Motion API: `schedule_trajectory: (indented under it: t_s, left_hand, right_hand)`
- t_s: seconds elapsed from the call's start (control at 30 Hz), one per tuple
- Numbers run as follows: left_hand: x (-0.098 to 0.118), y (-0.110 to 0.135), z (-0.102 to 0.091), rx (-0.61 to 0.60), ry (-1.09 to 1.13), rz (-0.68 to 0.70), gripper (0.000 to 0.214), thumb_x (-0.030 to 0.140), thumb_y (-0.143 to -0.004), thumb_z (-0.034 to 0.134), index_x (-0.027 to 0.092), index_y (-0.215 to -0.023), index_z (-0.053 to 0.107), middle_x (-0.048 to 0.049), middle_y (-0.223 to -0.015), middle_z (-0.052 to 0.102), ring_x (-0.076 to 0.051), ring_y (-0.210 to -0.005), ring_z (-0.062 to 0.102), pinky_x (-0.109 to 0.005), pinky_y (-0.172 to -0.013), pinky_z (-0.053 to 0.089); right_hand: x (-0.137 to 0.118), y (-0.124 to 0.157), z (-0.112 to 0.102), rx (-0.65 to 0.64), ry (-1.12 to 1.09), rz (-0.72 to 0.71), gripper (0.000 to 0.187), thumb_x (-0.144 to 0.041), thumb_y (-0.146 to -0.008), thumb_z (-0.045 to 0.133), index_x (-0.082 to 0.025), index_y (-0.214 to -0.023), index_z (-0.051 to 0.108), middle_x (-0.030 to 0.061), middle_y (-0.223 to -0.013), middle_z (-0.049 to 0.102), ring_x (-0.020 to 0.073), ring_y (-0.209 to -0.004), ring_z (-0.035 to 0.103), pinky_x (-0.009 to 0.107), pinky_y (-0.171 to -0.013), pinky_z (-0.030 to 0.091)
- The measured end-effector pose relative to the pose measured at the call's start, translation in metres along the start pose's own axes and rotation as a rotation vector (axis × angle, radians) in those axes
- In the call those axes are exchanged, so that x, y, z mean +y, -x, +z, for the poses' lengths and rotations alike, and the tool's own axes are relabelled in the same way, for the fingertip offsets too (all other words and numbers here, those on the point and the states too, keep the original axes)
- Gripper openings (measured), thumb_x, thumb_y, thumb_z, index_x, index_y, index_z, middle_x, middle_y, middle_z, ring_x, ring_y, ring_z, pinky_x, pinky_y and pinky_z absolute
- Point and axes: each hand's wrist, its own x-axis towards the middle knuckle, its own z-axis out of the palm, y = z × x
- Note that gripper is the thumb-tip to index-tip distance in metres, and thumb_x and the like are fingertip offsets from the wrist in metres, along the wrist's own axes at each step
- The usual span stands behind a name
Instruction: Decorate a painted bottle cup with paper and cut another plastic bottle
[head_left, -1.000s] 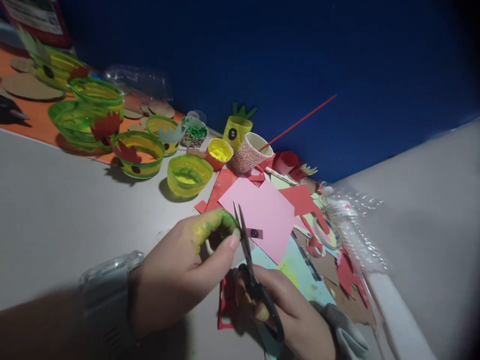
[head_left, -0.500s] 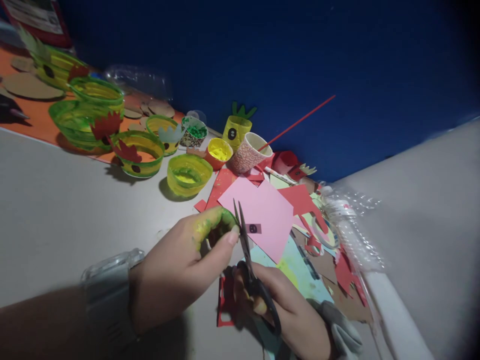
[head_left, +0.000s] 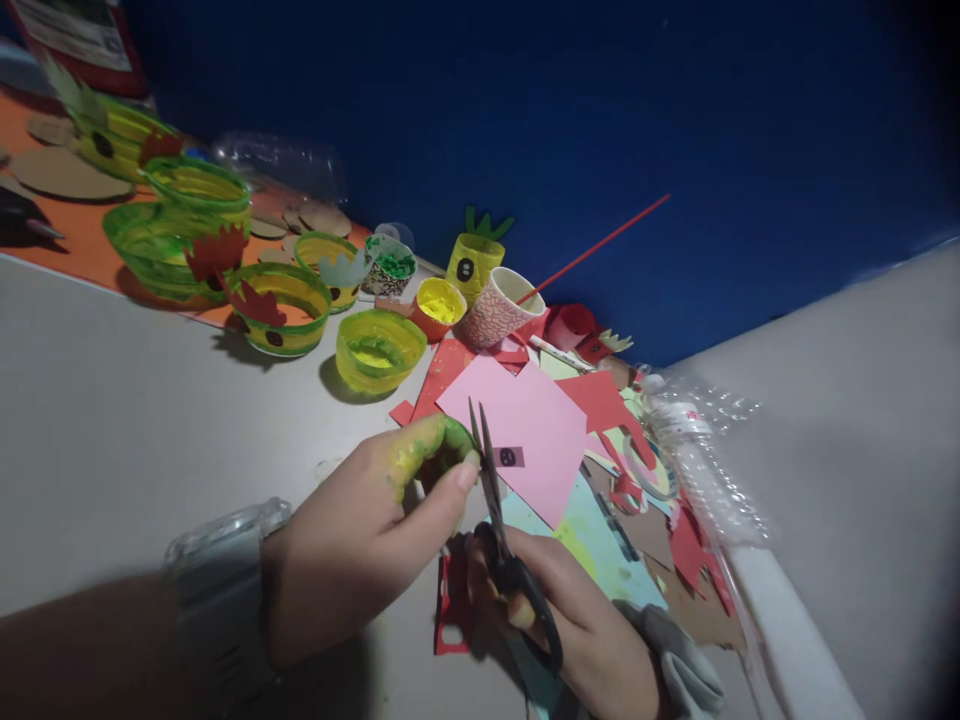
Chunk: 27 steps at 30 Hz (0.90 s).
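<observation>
Right hand (head_left: 574,615) grips parted scissors (head_left: 491,490); beside them the dark-marked strip (head_left: 508,457), apparently pinched by the left hand (head_left: 364,535), has shifted slightly against the pink paper (head_left: 544,420): I judge this alignment, not cutting.

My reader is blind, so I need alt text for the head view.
A right hand holds scissors, blades slightly parted, beside a left hand stained yellow and green. Beyond them lies pink paper, with several yellow-green bowls toward the picture's left.
</observation>
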Motion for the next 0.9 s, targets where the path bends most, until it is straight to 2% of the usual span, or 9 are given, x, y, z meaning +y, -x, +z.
schedule_trajectory:
  t_s: [0.17, 0.37, 0.53, 0.9]
  left_hand:
    - [-0.0016, -0.0018, 0.0015, 0.001, 0.013, 0.001, 0.021, 0.029, -0.093, 0.039, 0.021, -0.074, 0.045, 0.0069, -0.066, 0.050, -0.007, -0.059, 0.044, -0.019, -0.054, 0.037]
    - [-0.0009, -0.0023, 0.0009, -0.004, 0.021, -0.004, 0.021, 0.029, -0.093, 0.040, 0.020, -0.075, 0.046, 0.0067, -0.066, 0.051, -0.007, -0.059, 0.045, -0.019, -0.055, 0.038]
    - [0.0008, -0.0015, 0.0005, 0.003, 0.030, 0.011, 0.021, 0.027, -0.093, 0.040, 0.020, -0.073, 0.046, 0.0066, -0.065, 0.050, -0.006, -0.058, 0.044, -0.019, -0.054, 0.037]
    - [-0.0004, -0.0003, 0.0004, -0.003, 0.012, -0.014, 0.020, 0.028, -0.092, 0.040, 0.020, -0.074, 0.045, 0.0061, -0.066, 0.048, -0.008, -0.058, 0.043, -0.020, -0.055, 0.037]
  right_hand:
    - [-0.0007, 0.0001, 0.0003, 0.002, 0.020, 0.003, 0.046, -0.063, -0.083, 0.042, -0.018, -0.074, 0.044, -0.0023, -0.067, 0.043, 0.0107, -0.061, 0.038, 0.021, -0.055, 0.034]
    - [-0.0004, 0.0000, 0.0009, -0.006, -0.038, 0.014, 0.045, -0.062, -0.084, 0.043, -0.018, -0.075, 0.045, -0.0021, -0.067, 0.042, 0.0112, -0.061, 0.040, 0.021, -0.057, 0.035]
    - [-0.0014, -0.0003, 0.0012, 0.003, 0.001, 0.024, 0.046, -0.063, -0.083, 0.043, -0.018, -0.075, 0.045, -0.0028, -0.066, 0.042, 0.0108, -0.061, 0.041, 0.021, -0.056, 0.035]
    - [-0.0024, -0.0006, -0.0006, -0.002, 0.009, 0.034, 0.048, -0.065, -0.082, 0.043, -0.017, -0.074, 0.047, -0.0010, -0.067, 0.047, 0.0115, -0.061, 0.042, 0.022, -0.056, 0.036]
